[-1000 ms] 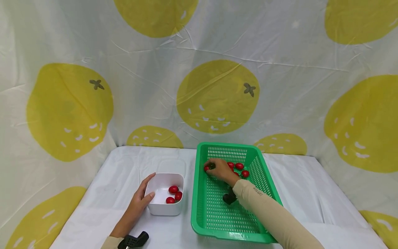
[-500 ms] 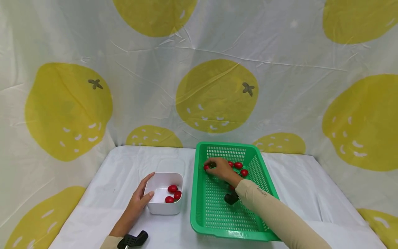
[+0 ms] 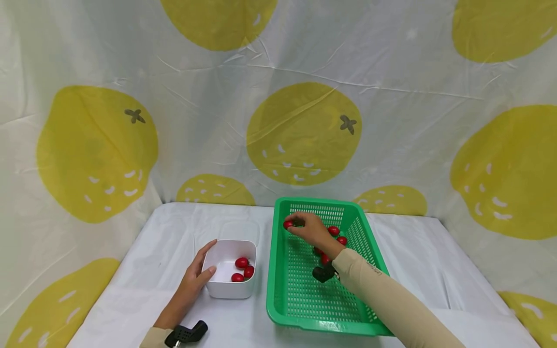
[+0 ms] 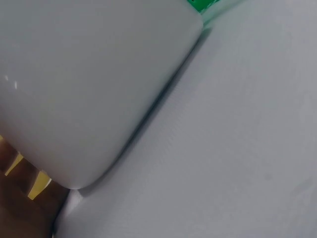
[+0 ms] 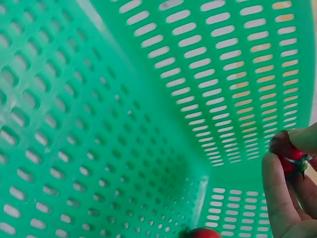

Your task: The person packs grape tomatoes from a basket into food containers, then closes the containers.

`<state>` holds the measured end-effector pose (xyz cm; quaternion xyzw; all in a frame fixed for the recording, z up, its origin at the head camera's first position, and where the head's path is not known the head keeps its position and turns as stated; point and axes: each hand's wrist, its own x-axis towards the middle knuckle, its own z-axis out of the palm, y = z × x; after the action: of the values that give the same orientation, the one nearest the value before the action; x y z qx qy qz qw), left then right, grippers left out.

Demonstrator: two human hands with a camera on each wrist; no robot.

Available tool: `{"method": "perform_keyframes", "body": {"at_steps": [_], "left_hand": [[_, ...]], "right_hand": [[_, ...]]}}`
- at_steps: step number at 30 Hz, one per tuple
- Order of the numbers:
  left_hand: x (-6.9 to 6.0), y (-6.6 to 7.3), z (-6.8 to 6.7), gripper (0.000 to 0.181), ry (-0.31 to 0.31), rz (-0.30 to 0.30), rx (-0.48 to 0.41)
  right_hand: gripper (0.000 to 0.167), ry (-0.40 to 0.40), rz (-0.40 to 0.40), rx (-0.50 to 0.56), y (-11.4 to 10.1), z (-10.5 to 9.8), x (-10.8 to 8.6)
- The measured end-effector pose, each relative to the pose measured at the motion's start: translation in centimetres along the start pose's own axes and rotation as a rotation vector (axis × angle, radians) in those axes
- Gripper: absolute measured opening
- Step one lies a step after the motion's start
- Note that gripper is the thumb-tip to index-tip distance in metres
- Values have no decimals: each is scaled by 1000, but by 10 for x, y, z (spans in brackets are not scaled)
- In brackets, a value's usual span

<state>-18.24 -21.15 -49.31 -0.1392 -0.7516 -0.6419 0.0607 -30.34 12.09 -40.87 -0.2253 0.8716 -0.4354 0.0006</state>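
My right hand pinches a red cherry tomato over the far left part of the green basket. In the right wrist view the tomato sits between thumb and fingertips, its green calyx showing. More cherry tomatoes lie in the basket, some partly hidden by my right hand and forearm. My left hand holds the white square container at its left side, thumb at the rim. Three cherry tomatoes rest in its right half. The left wrist view shows mostly the container's outer wall.
A clear, flat lid-like piece lies behind the container. White cloth covers the table. A curtain with yellow fruit prints hangs close behind and at both sides. The basket stands just right of the container.
My right hand has risen slightly and moved away from me with the cherry tomato, up from the basket's left side. My left hand and the container stay in place.
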Motion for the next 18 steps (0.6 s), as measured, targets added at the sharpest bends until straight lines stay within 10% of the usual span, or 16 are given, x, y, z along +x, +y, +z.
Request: {"method": "perform_keyframes", "body": {"at_steps": [18], "left_hand": [[0,4,0,58,-6,-19,28]], "right_hand": [[29,10,-42,215,-42,-10,-17]]}}
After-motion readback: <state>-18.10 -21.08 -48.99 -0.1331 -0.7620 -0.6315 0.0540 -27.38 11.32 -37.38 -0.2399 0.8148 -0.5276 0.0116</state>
